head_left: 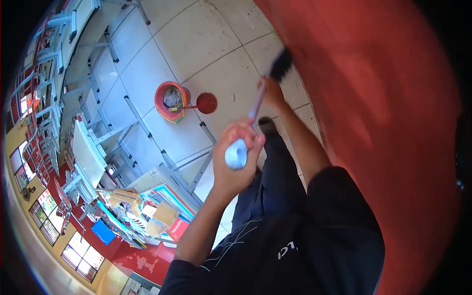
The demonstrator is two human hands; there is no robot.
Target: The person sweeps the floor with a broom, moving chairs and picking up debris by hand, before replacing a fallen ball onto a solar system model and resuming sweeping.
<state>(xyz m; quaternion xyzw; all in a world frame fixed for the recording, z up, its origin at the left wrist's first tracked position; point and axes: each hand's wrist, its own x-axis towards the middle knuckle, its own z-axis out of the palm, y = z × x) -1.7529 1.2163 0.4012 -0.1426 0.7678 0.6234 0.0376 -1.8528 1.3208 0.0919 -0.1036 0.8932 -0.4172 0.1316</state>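
Observation:
Both my hands grip a broom (pixel 257 102) with a pale handle and dark bristles. My left hand (pixel 235 160) is closed around the top end, near the light-blue cap. Lower down the stick, my right hand (pixel 271 93) is wrapped round it close to the head. The black bristles (pixel 281 65) are at the floor beside the red wall. To the left of the broom stands a red bucket (pixel 160 101) with pale, crumpled-looking contents. A round dark-red pan (pixel 207 103) lies beside it, its handle reaching to the bucket.
The red wall (pixel 383 113) runs along the right. Bits of debris lie on the tiled floor (pixel 206 34). Desks and chairs with grey metal legs (pixel 130 105) fill the left. Close to my left arm is a desk piled with papers and books (pixel 160 211).

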